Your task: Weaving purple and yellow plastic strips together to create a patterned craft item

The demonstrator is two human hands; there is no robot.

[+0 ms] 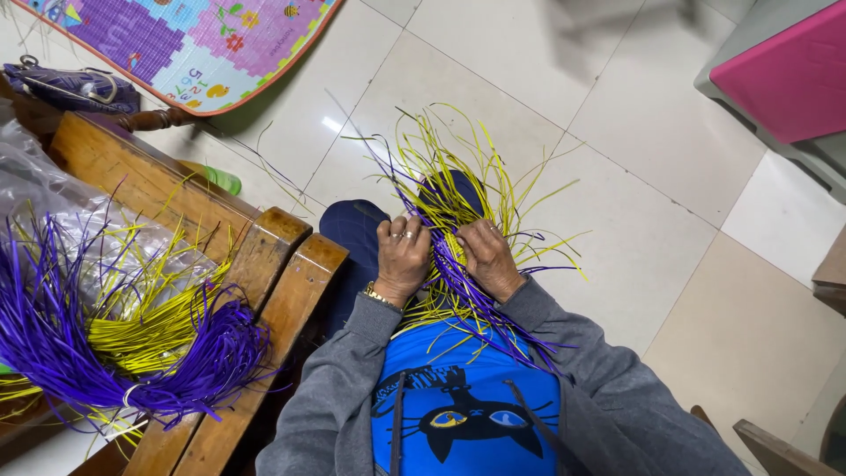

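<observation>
Nearest the camera, grey sleeves (352, 379) frame a blue shirt (463, 401) bearing a black cat graphic. Just beyond, the left hand (402, 257) and right hand (487, 258) rest on the lap, close beside each other. Both hands are closed around a cluster of yellow and purple strips (449, 220); the left-hand fingers (398, 231) are curled tightly over the strips, and the right-hand fingers press into the same cluster. The loose strip ends fan outward over the knees and above the tiled floor (634, 176). To the person's left, a wooden bench (282, 273) carries a tied bundle of purple and yellow strips (115, 344) lying partly on a clear plastic bag (53, 185). Farther off, a patterned play mat (203, 40) lies on the floor, and a pink panel (784, 75) occupies the far right corner.
</observation>
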